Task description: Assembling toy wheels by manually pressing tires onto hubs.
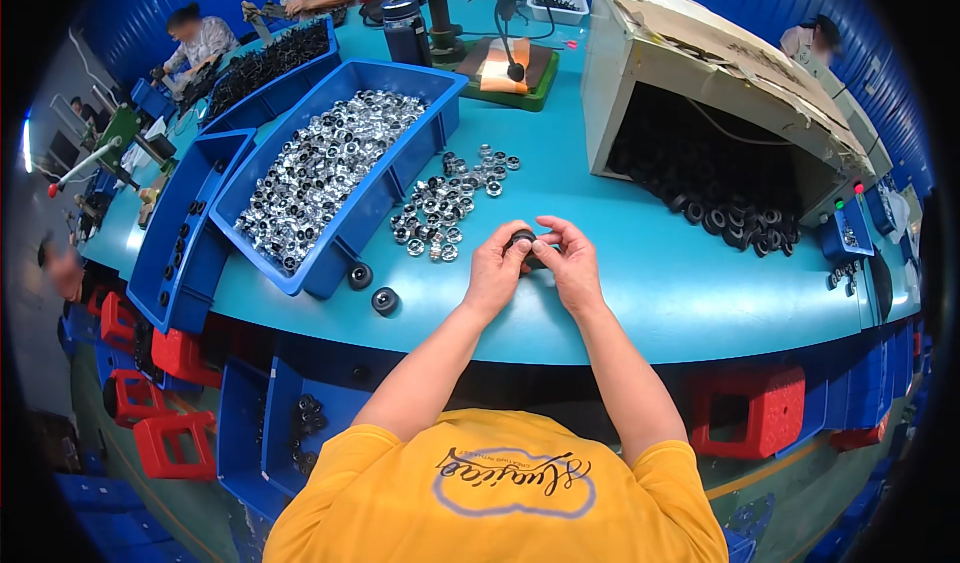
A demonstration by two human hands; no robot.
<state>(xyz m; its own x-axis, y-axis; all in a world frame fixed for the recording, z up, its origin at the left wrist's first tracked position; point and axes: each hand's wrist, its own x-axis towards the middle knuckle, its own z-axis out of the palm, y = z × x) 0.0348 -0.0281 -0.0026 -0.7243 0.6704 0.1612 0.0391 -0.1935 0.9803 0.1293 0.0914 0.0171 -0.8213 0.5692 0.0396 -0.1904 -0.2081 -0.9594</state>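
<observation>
Over the near side of the teal table point(660, 298), a round black part point(521, 236) is getting pinched

left hand point(494, 266) is clamping it, right hand point(573, 268) is gripping the other side; loose silver wheels point(433, 205) are lying farther left, a blue bin point(396, 180) is holding loads more; black rings point(735, 235) are sitting heaped at a pale box point(607, 88), far right

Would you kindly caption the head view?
Left hand and right hand hold a round black part above a turquoise table.

Turquoise table point(690, 283) — blue bin point(425, 143), loose silvery hubs point(436, 206), two black wheels point(385, 301), open-fronted box point(607, 73)
</observation>
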